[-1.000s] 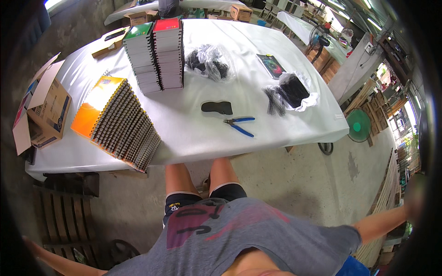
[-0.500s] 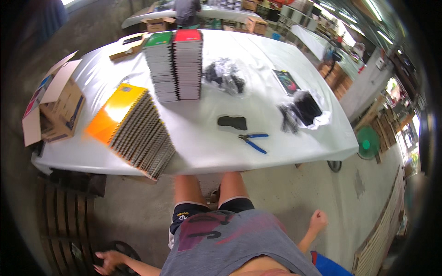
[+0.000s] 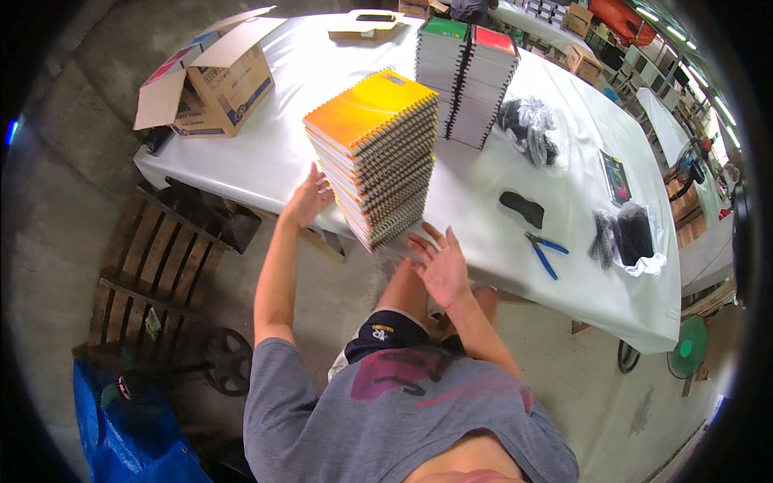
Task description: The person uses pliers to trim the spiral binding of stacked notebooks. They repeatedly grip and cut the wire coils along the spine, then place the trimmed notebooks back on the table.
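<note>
Underfoot I see a grey concrete floor [image 3: 580, 378], with a slatted wooden pallet [image 3: 153, 266] and a blue tarp [image 3: 129, 427] off the tabletop's near left side and a green fan [image 3: 688, 348] by its near right corner. The tabletop [image 3: 604, 302] wears a shiny white cover; more tables stand past its far edge, where one other person [image 3: 473, 10] partly shows.

I count three notebook stacks, all spiral-bound: one orange stack [image 3: 374, 141], one green stack [image 3: 440, 72] and one red stack [image 3: 487, 88], the last two close together toward the far edge. Besides these there's one open carton [image 3: 233, 88] at the left end, one shallow box [image 3: 366, 34] on the far edge, two plastic bundles of black stuff, the clear bag [image 3: 535, 133] and the white bag [image 3: 644, 264], one dark booklet [image 3: 615, 177], one flat black piece [image 3: 522, 208] and one pair of blue-handled cutters [image 3: 546, 252].

The orange stack stands right at the near edge. The left hand [image 3: 307, 197] is beside its left side, the right hand [image 3: 439, 262] by its lower right corner, both with fingers apart; whether either touches, I can't tell. White cover stretches between carton and orange stack, and again from that stack to the cutters.
</note>
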Demonstrator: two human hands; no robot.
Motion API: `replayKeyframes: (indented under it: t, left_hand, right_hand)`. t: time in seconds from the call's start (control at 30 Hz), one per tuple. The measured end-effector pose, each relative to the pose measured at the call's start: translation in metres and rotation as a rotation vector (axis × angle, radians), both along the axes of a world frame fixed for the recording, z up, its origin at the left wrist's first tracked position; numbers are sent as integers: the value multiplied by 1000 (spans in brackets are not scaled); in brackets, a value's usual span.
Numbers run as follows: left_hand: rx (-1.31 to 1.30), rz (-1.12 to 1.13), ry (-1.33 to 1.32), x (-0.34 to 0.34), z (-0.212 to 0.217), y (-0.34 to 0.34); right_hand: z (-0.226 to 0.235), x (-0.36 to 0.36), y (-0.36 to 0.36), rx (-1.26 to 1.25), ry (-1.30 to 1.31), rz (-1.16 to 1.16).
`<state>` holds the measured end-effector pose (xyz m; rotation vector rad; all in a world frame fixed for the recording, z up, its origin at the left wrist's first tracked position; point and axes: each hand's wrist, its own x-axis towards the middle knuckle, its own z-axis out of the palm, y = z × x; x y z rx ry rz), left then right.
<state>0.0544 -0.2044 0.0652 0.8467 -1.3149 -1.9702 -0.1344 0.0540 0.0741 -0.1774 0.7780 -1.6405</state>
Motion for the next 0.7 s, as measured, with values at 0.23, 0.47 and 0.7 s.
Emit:
replayKeyframes:
  t: [0.23,0.47,0.7]
  left_hand:
    - [146,-456,6,-22,7,-3]
    - [147,-507,-81,-24,7,-1]
    - [121,-451,-62,-34,26,28]
  right_hand:
    - [16,40,-33,67,-56,-167]
    - [7,50,-48,13,-6,-182]
    - [-7,23,-62,-40,77,-194]
